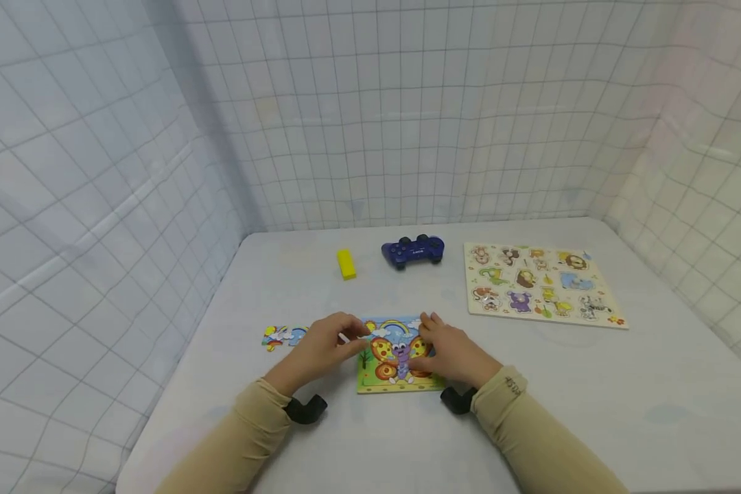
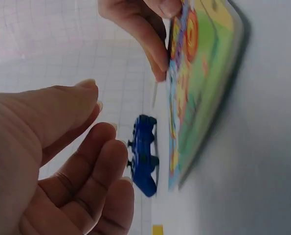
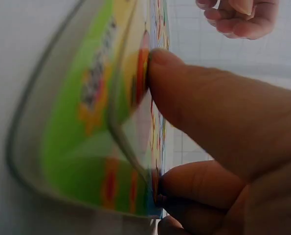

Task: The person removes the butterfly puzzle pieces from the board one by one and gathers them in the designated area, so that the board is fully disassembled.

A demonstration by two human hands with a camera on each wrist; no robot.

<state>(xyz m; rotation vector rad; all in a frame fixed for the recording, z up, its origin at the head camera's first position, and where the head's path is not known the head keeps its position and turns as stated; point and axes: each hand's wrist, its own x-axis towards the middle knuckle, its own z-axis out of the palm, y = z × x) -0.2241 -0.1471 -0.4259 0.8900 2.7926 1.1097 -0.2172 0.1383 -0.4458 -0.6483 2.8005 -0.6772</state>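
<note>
Lying flat on the counter (image 1: 383, 446), the butterfly puzzle (image 1: 396, 357) sits between the two hands. The left hand (image 1: 324, 345), fingers loosely bent and seemingly holding nothing, hovers just off its left side. The right hand (image 1: 457, 353) spreads thumb and fingers over its right part, touching it; whether it pinches a piece I cannot tell. With no left-hand brace visible, a sideways push could slide the puzzle, and uneven pressure might tip a piece up. The left hand could also nudge the loose piece (image 1: 274, 336) just beyond it. The puzzle's long axis runs left to right, the butterfly's head pointing away from the person.
</note>
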